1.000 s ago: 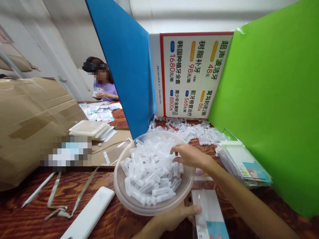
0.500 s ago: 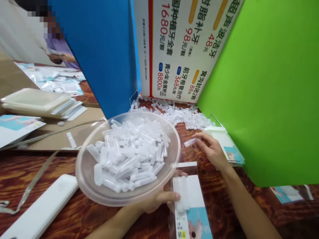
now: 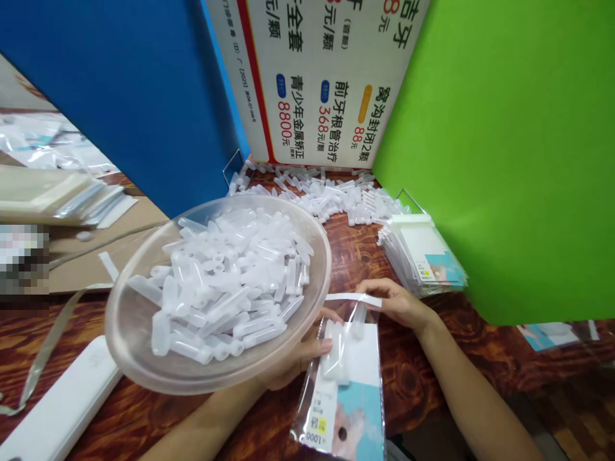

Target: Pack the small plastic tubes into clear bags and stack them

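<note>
My left hand (image 3: 300, 355) is closed on the left side of a clear plastic bag (image 3: 307, 397), thumb in front. Inside the bag lie a white and blue printed card (image 3: 360, 397) and a few translucent plastic tubes (image 3: 336, 355) side by side. Another tube (image 3: 357, 320) sits higher, just under the white strip at the bag's mouth. At that mouth my right hand (image 3: 396, 304) pinches the upper right corner, its fingertips partly behind the film. A frosted plastic bowl (image 3: 122, 320) heaped with the same tubes covers part of my left hand and wrist.
Loose tubes (image 3: 336, 198) lie spread at the foot of upright blue (image 3: 134, 96), white printed and green (image 3: 504, 160) boards. Right of them is a stack of bagged cards (image 3: 418, 250). A long white object (image 3: 62, 403) and stacked plastic sleeves (image 3: 43, 195) are at left.
My right hand has come down and left from the open table to the bag's mouth. The tube it held is now inside the bag's upper part. The view has shifted down and right.
</note>
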The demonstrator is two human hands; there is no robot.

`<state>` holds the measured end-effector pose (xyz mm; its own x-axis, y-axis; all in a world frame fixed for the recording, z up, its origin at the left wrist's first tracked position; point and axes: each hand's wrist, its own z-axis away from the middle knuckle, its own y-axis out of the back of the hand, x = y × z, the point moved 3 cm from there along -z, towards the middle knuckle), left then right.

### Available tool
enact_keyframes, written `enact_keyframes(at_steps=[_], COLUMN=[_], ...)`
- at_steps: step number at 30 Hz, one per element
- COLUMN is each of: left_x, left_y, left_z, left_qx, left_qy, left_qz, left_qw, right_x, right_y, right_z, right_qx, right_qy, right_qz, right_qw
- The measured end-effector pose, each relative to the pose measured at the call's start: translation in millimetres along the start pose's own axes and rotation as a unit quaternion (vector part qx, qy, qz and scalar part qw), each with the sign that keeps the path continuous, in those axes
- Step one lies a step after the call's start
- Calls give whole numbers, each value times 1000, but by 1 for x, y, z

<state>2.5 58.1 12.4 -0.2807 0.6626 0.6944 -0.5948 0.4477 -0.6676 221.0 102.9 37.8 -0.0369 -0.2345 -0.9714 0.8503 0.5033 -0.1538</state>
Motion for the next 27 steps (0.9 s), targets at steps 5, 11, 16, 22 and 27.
enact_keyframes(at_steps=[5,11,16,22,27], left_x=[-4,-7,-5,-6,-12], left_y=[5,6,0,1,6], left_z=[-1,-1,-2,-3,3], left_qx=[25,57,70,59,-20], left_qy=[11,7,-11,-40,-1], left_qz=[1,24,38,8,-36], left_qw=[1000,998,997,997,999], right_x=[11,17,19,0,0], right_y=[-5,-3,-8,-19,-45], right_z=[-6,-11,-12,-5,48], right_qx=[35,61,-45,15,110], right_qy=[-23,-43,-38,-4,55], right_qz=[-82,11,-35,20,170], right_qw=[996,997,998,1000,978])
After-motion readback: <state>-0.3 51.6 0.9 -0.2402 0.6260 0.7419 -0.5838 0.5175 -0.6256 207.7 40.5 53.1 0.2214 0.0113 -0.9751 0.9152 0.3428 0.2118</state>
